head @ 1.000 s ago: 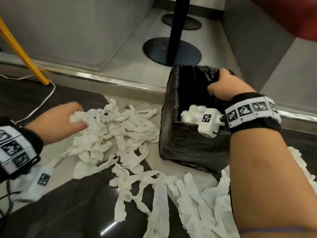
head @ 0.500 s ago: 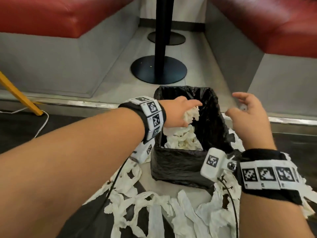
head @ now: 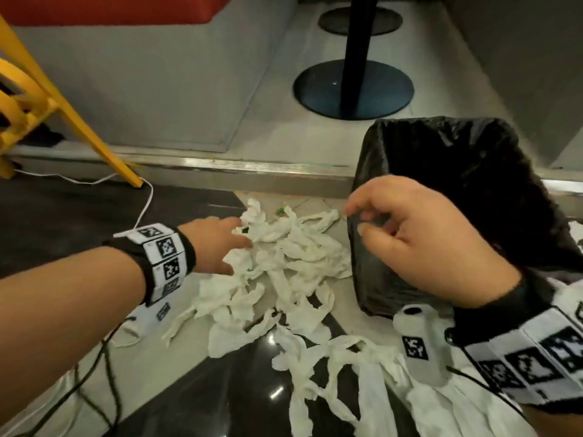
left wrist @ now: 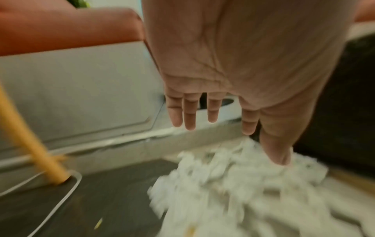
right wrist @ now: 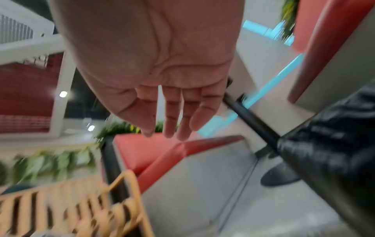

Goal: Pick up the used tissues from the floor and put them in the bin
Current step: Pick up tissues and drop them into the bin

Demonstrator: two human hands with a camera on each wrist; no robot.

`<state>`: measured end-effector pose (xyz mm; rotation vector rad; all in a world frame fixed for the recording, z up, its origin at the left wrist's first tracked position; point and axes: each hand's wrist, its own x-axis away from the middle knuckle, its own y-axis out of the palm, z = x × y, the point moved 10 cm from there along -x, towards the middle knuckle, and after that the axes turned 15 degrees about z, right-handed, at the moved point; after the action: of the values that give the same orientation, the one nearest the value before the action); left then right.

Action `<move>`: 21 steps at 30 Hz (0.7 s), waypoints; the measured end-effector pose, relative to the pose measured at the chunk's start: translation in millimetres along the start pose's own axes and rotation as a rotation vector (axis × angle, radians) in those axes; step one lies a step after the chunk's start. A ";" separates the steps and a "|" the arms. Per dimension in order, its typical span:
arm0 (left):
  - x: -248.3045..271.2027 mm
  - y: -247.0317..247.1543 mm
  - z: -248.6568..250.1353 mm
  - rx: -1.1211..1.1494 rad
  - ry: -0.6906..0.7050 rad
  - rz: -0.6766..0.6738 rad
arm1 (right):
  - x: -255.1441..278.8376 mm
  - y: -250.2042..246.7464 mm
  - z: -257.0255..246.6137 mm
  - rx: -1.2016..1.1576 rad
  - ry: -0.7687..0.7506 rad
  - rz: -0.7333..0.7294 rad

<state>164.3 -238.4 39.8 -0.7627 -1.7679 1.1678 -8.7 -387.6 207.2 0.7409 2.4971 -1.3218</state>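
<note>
Empty left hand [head: 217, 247], fingers spread, reaches tissues [head: 284, 263] heaped on the floor at the bin's [head: 441, 159] nine o'clock; right hand [head: 419, 238] hovers loosely curled, empty. Tangled strips may trail and drop short.

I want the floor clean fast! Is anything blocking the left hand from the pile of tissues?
Nothing visible does. The left hand reaches with straight fingers right at the tissue pile, beside the bin.

Tissues on the floor, bin at right

We see crumpled white used tissues [head: 284, 266] strewn across the floor from centre frame to the lower right, just left of the upright black-lined bin [head: 467, 184] at centre right.
</note>
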 end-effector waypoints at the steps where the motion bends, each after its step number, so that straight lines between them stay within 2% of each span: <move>1: 11.9 29.7 -11.6 0.006 -0.010 -0.034 | 0.7 28.7 -9.9 0.020 -0.042 -0.089; 5: 31.5 140.1 -8.6 0.108 -0.010 -0.092 | 19.9 128.3 -8.1 0.167 -0.134 -0.396; 9: 36.5 212.1 15.2 0.301 -0.103 -0.142 | 42.7 188.0 22.5 0.275 -0.046 -0.556; 10: 38.3 218.4 19.2 0.336 -0.123 -0.110 | 48.8 197.7 27.2 0.283 -0.020 -0.578; 14: 45.5 203.4 24.1 0.538 -0.131 0.169 | 70.9 224.1 37.1 0.306 0.061 -0.663; 21: 68.3 178.7 7.0 0.738 -0.162 0.329 | 65.4 265.1 50.0 0.362 0.139 -0.693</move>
<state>133.2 -117.2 -105.0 -0.5178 -1.1950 1.9877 73.7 -282.9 -36.4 -0.0160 2.7791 -2.0390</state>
